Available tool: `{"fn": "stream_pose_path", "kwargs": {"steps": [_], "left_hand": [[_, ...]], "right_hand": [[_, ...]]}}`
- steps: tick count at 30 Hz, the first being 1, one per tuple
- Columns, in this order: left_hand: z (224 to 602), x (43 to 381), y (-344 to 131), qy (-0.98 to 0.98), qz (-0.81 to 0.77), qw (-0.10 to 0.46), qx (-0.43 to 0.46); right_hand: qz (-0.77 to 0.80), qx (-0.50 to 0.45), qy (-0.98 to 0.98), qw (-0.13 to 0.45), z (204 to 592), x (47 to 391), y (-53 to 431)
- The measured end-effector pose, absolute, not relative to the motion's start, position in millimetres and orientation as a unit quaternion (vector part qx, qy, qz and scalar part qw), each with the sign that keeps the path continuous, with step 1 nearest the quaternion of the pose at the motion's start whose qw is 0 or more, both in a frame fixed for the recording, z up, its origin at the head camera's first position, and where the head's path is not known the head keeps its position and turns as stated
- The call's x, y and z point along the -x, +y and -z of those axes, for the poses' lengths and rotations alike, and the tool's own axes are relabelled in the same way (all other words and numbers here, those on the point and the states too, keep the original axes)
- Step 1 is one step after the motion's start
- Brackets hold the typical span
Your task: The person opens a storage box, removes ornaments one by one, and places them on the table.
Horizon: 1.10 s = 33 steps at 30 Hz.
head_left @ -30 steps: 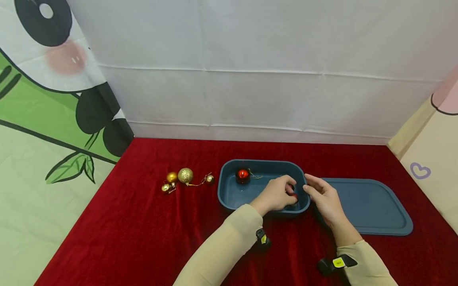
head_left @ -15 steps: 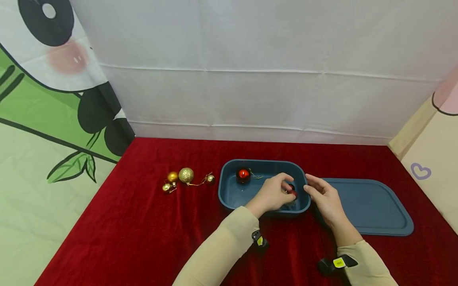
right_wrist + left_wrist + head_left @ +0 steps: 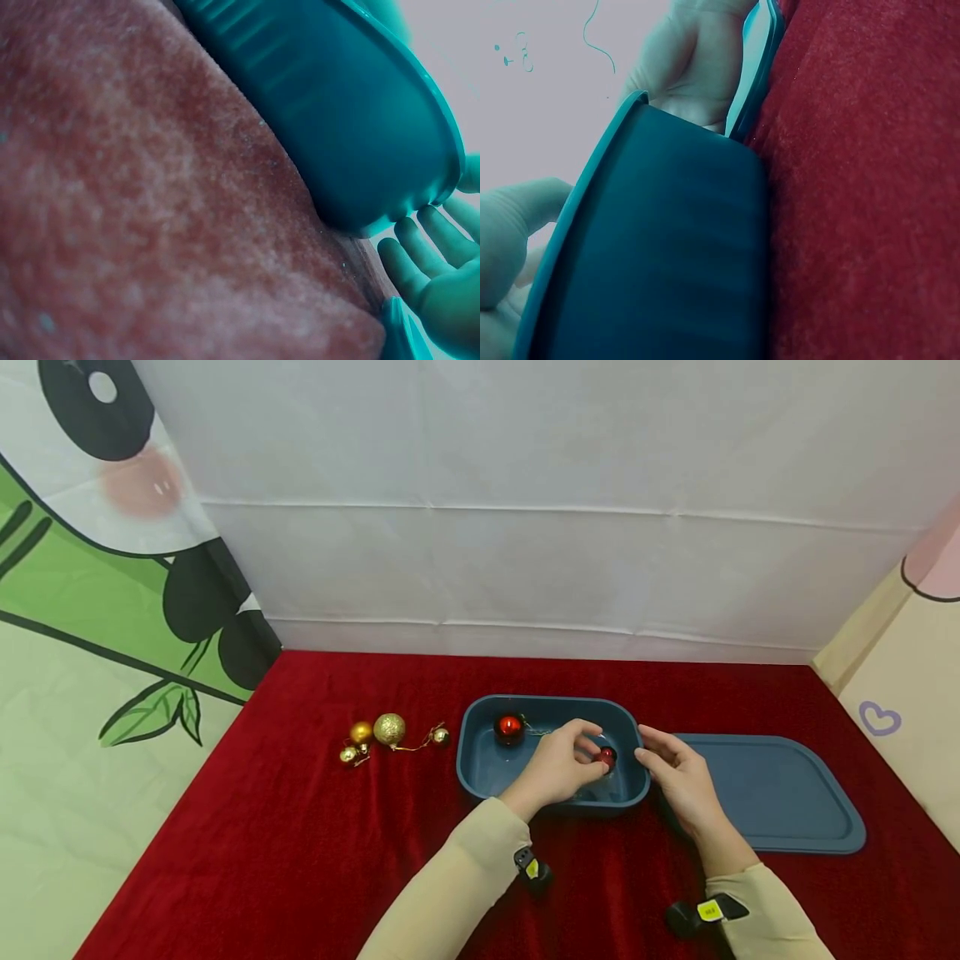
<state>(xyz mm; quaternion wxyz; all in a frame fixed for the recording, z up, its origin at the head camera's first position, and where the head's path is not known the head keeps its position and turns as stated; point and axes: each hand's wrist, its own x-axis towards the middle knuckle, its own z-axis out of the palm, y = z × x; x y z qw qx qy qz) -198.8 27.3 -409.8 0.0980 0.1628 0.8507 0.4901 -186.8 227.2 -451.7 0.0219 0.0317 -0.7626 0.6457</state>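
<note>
One large red bauble (image 3: 509, 729) sits in the left part of my blue container (image 3: 562, 707), glossy and dark toward its edges, with a bright highlight on top and a thin gold cord trailing beside it. Toward the right end, just past my left thumb, lies a smaller red bauble (image 3: 605, 759), equally shiny and partly covered by that thumb. My left hand (image 3: 557, 762) reaches in over the front rim, fingers loosely bent and thumb parted from the index finger; I see nothing held between them, though I can't tell whether the thumb touches the ball. My right hand (image 3: 678, 781) rests at the container's right end, its relaxed, nearly straight fingers against the outer wall. That wall is smooth and matte, with rounded corners and a slim lip. Beside it, partly behind my right hand, lies a flat blue lid (image 3: 772, 793) with a raised border. To the left, gold baubles (image 3: 389, 729) are scattered, the biggest rough with glitter, others smooth and polished. Under everything spreads red cloth (image 3: 300, 860), plush and softly creased. My cream sleeves (image 3: 453, 881) reach to the wrists.
</note>
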Motion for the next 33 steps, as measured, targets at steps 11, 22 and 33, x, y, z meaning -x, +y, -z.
{"fn": "stream_pose_path", "kwargs": {"steps": [11,22,33], "left_hand": [[408,196,18,0.841,-0.508,0.079,-0.166],[413,193,14,0.844,-0.504,0.079,-0.166],[418,194,10,0.838,-0.512,0.052,-0.179]], "right_hand": [[-0.642,-0.03,-0.765,0.024,452,188,226],[-0.632,-0.026,-0.774,0.03,455,189,225],[-0.623,-0.023,-0.781,0.027,454,187,225]]}}
